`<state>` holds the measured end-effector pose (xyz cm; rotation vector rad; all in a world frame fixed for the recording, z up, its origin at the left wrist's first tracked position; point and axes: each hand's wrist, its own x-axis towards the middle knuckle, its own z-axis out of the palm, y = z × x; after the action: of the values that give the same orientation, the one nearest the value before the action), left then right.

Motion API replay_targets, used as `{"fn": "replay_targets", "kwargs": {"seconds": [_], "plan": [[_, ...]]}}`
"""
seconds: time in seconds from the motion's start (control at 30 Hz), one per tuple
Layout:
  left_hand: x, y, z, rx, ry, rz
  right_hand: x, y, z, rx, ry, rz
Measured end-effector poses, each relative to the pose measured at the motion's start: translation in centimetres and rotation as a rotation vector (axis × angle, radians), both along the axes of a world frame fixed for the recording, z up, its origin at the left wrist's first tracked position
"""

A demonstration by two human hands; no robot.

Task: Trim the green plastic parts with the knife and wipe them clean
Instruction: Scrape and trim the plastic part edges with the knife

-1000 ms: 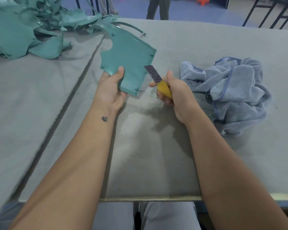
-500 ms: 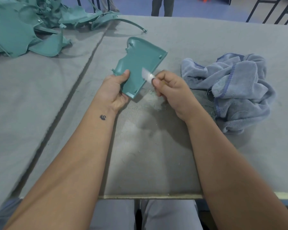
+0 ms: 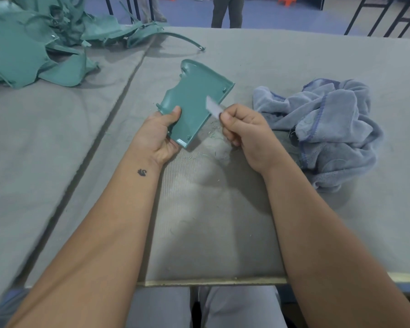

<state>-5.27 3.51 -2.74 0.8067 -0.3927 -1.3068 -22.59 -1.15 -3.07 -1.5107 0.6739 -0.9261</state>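
My left hand (image 3: 159, 133) grips the near end of a flat green plastic part (image 3: 194, 100), thumb on top, holding it tilted above the grey table (image 3: 211, 221). My right hand (image 3: 244, 133) grips the knife (image 3: 213, 107); its handle is hidden in my fist and only the pale blade shows. The blade lies against the part's right edge. Small green shavings (image 3: 213, 136) lie on the table under the part.
A crumpled blue-grey cloth (image 3: 324, 129) lies to the right of my right hand. A pile of more green plastic parts (image 3: 33, 48) fills the far left of the table. A dark seam (image 3: 100, 138) runs down the table's covering. Someone's legs (image 3: 227, 10) stand beyond the far edge.
My left hand has turned the green part over and round, so a narrower end points away. My right hand has rolled inward, hiding the yellow handle, and brought the blade to the part's right edge.
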Motion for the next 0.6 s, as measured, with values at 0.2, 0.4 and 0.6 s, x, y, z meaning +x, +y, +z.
{"fn": "replay_targets", "kwargs": {"seconds": [0.2,0.4,0.6], "plan": [[0.0,-0.1,0.0,-0.031,0.019,-0.016,0.4,0.4,0.1,-0.036,0.092,0.053],[0.3,0.1,-0.1,0.013,-0.032,-0.038,0.0,-0.1,-0.1,0.042,-0.116,-0.156],[0.5,0.3,-0.2,-0.040,-0.089,-0.050,0.1,-0.9,-0.2,0.157,-0.277,-0.361]]}}
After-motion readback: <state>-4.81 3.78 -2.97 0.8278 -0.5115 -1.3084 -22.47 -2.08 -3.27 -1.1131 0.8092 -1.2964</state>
